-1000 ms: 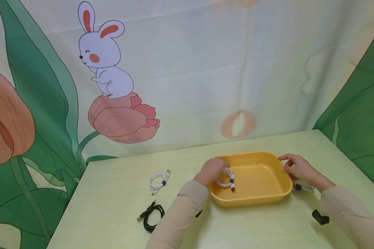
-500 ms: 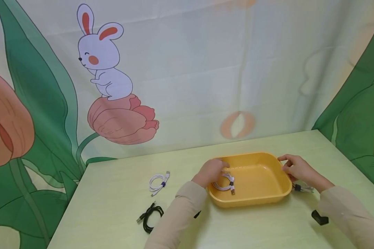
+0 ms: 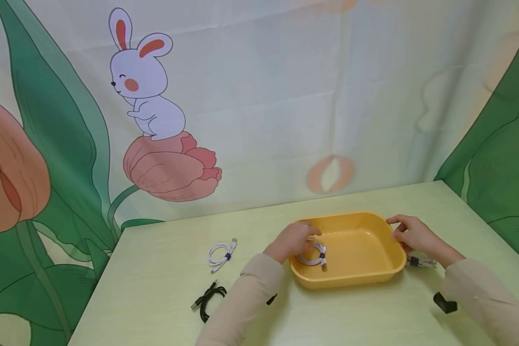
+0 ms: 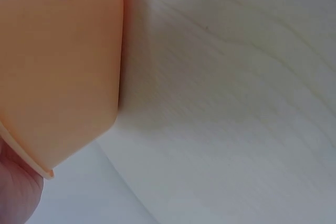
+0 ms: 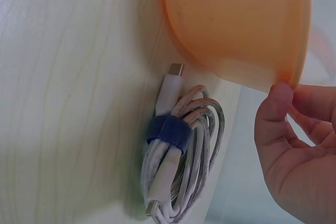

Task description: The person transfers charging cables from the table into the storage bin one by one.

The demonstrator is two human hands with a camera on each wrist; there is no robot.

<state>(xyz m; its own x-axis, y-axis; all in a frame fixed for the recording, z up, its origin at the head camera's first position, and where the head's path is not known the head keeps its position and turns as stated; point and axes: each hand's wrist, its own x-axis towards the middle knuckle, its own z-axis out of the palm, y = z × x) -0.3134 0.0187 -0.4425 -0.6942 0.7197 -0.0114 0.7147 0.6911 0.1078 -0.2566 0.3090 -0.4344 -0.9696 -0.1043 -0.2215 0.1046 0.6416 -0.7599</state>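
A yellow plastic tray [image 3: 350, 280] stands on the table. Over its left rim reaches my left hand [image 3: 290, 240], its fingers loosely spread right at a coiled white USB cable [image 3: 322, 256]. That cable lies inside the tray's left end, bound by a dark strap. In the left wrist view only a bit of the left hand [image 4: 18, 192] shows beside the tray wall [image 4: 63, 66]. My right hand [image 3: 415, 235] pinches the tray's right rim between thumb and fingers, plain in the right wrist view. Below it lies another coiled white cable [image 5: 170, 132] with a blue strap.
Left of the tray lie a coiled white cable [image 3: 228, 256] and a coiled black cable [image 3: 204, 302], partly behind the left sleeve. A small black object [image 3: 271, 299] peeks out by that sleeve. Another black piece [image 3: 445, 302] sits near the right sleeve. A printed curtain [image 3: 264, 120] hangs behind.
The white cable, held tilted up by my left hand a second ago, now lies lower in the tray. The left fingers have loosened from it. My right hand stays at the rim.
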